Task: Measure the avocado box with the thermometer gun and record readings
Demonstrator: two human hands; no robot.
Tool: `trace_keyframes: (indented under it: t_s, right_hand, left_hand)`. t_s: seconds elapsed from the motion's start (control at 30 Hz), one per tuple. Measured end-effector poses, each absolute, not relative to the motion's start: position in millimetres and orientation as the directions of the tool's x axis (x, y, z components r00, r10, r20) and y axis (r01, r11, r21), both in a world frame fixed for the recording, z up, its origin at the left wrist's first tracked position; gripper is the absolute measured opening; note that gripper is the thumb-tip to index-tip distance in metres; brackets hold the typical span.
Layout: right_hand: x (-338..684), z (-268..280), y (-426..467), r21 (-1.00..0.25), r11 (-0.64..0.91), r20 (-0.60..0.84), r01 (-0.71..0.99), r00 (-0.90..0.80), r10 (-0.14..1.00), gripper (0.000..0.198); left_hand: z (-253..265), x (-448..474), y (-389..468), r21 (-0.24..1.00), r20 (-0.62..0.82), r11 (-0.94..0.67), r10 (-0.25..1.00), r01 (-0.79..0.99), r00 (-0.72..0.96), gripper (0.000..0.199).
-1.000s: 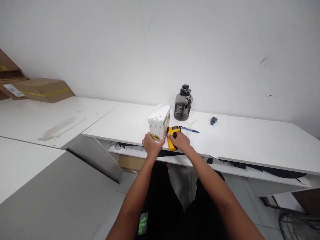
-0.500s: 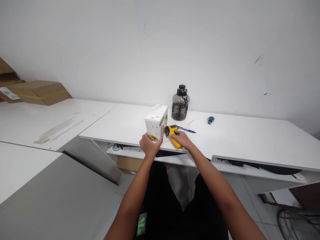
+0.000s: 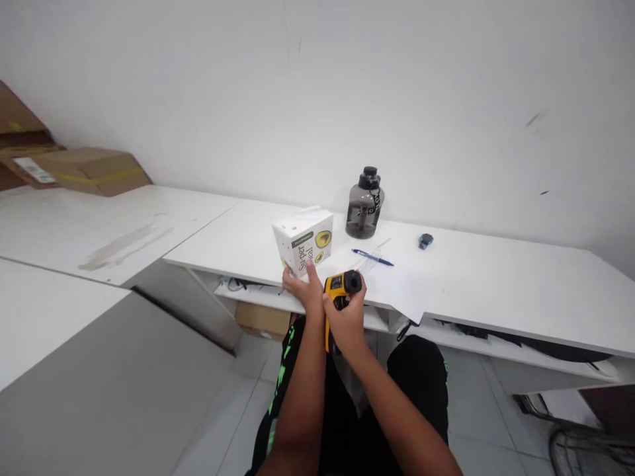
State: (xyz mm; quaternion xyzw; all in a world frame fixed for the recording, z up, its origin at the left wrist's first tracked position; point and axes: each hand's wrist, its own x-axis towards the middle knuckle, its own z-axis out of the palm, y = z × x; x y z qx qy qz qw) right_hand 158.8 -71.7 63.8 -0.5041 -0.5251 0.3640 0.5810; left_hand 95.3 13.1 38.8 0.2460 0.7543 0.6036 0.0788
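A white box (image 3: 302,250) printed with avocados stands at the front of the white desk, turned at an angle. My left hand (image 3: 305,289) grips its near lower corner, with the thumb on the printed side. In my right hand (image 3: 348,322) is a yellow and black infrared thermometer (image 3: 336,284), shaped like a pistol. It is raised at the desk's front edge, close beside my left wrist, with its round black nose toward the far side. My fingers wrap its handle, and part of the grip is hidden.
Behind the box stands a dark translucent water bottle (image 3: 363,208). A blue pen (image 3: 373,258) and a clear plastic piece (image 3: 370,264) lie to its front right. Farther right is a small dark watch-like object (image 3: 425,240). Cardboard boxes (image 3: 99,170) sit at the far left.
The box has been turned, so its avocado-printed side faces me more. My right hand has lifted the thermometer off the desk toward me and turned it around.
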Motion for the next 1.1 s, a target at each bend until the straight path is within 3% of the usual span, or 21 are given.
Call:
trace_keyframes:
  t_s: [0.1,0.2,0.37,0.47,0.57,0.63,0.73,0.87,0.93,1.1]
  right_hand:
    - [169,71,-66,-0.980,0.171,0.141,-0.098,0.261,0.955,0.050]
    - [175,77,-59,-0.959,0.100,0.037,-0.266,0.231,0.972,0.041]
    - [182,81,-60,-0.938,0.070,0.003,-0.339,0.194,0.981,0.057]
    - [189,84,-62,-0.952,0.096,0.039,-0.292,0.196,0.980,0.072]
    - [194,85,-61,-0.970,0.157,0.113,-0.183,0.231,0.966,0.071]
    - [195,86,-63,-0.978,0.179,0.145,-0.109,0.265,0.953,0.071]
    - [195,91,-71,-0.988,0.150,0.134,-0.037,0.276,0.952,0.074]
    - [203,96,-88,-0.985,0.100,0.091,-0.139,0.066,0.994,0.094]
    - [214,96,-94,-0.969,0.060,0.083,-0.238,-0.090,0.992,0.104]
    - [245,91,-94,-0.918,-0.247,-0.042,-0.311,-0.542,0.839,0.084]
  left_hand:
    - [55,101,18,0.940,0.085,0.242,0.515,0.240,-0.853,0.078]
    - [65,100,22,0.920,0.074,0.282,0.560,0.273,-0.825,0.097]
    - [62,91,6,0.922,0.182,0.178,0.583,0.343,-0.792,0.095]
    - [55,93,-29,0.952,0.260,-0.023,0.584,0.305,-0.769,0.078]
    - [48,103,-77,0.985,0.141,-0.173,0.830,-0.009,-0.539,0.062]
    - [45,113,-106,0.979,0.065,-0.110,0.966,-0.171,-0.251,0.060]
    - [43,127,-132,0.982,0.047,-0.069,0.991,-0.177,-0.125,0.058]
    - [40,135,-137,0.979,0.027,-0.075,0.969,-0.188,-0.246,0.056]
    - [39,132,-137,0.964,-0.012,-0.047,0.976,-0.261,-0.218,0.053]
    - [53,120,-139,0.882,-0.032,0.105,0.986,-0.460,0.164,0.056]
